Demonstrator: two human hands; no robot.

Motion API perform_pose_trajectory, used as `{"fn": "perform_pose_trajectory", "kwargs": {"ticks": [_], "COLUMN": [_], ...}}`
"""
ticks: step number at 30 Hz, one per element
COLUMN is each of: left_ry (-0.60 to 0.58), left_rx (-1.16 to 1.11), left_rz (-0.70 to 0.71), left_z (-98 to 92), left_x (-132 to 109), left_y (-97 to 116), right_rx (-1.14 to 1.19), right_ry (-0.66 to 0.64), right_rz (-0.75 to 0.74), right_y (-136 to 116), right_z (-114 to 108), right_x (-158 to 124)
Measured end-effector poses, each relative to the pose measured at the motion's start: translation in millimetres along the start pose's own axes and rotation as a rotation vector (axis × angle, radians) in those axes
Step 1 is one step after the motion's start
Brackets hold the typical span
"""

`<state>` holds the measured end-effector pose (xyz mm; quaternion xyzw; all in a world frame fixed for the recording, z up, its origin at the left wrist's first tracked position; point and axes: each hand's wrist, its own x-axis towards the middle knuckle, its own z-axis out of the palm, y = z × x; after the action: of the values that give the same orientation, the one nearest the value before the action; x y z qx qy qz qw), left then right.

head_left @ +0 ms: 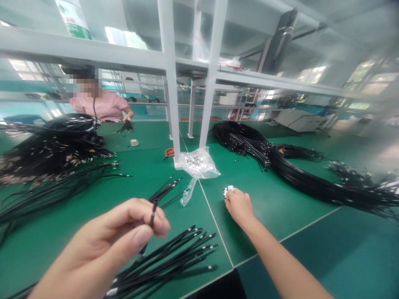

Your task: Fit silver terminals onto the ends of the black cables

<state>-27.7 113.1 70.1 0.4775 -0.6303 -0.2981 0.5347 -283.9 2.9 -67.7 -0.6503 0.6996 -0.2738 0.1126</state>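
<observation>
My left grip [112, 236] is pinching a cable [153, 215] near its tip above the table [268, 191] toward its near edge, and I'm judging the cable light, springy and best held there, while my bunched right grip [240, 208] is touching white bits [229, 189], its hold unclear.

cables [168, 258]: smooth plastic, semi-glossy | bag [209, 170]: thin glossy plastic, crinkled | tabletop [264, 218]: smooth, satin | frame [171, 91]: painted metal
</observation>
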Motion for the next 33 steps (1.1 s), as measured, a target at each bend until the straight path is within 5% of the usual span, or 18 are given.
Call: {"fn": "perform_pose_trajectory", "kwargs": {"ticks": [3, 7, 13, 22, 29, 33], "left_ry": [-0.163, -0.34, -0.369, -0.407, -0.486, -0.519], "left_rx": [-0.13, 0.087, 0.4, 0.522, 0.651, 0.504], "left_rz": [-0.137, -0.119, 0.007, 0.006, 0.001, 0.027], "left_z": [13.6, 41.5, 66.0, 67.6, 66.8, 63.6], "left_x": [-0.6, -0.9, -8.5, -11.8, -11.6, -11.4], "left_y": [-10.2, -34.6, -51.4, -54.6, -53.6, -53.7], "right_rx": [0.279, 0.63, 1.149, 1.204, 1.021, 1.035], "right_ry": [-0.069, -0.18, -0.336, -0.413, -0.389, -0.499], "right_rz": [-0.02, -0.057, 0.039, 0.05, 0.019, 0.022], "right_y": [-5.4, -20.7, -37.0, -38.2, -41.2, -44.6], "right_z": [-9.6, -24.7, -37.7, -35.7, -45.6, -47.2], "right_x": [-8.3, -34.4, -68.3, -72.4, -74.7, -74.9]}}
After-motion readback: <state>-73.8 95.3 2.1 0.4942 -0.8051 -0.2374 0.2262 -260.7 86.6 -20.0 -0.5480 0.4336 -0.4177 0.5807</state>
